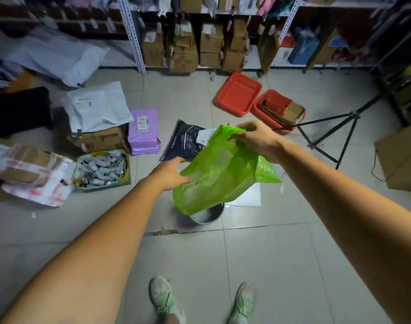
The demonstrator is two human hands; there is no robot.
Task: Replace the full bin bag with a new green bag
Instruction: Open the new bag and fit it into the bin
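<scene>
A bright green plastic bag (pixel 219 170) hangs spread out in the air above a small grey bin (pixel 208 215) that stands on the tiled floor. My right hand (pixel 257 139) grips the bag's top edge at the far right. My left hand (pixel 170 173) holds the bag's left edge lower down. The bag hides most of the bin; only its near rim and part of its inside show, and that part holds no bag.
Behind the bin lie a dark parcel (pixel 187 141) and a purple parcel (pixel 143 130). Cardboard boxes and a box of small items (pixel 101 169) sit left. Two red baskets (pixel 238 93) and a black tripod (pixel 335 134) stand right. Shelving lines the back. My feet (pixel 162 298) are near.
</scene>
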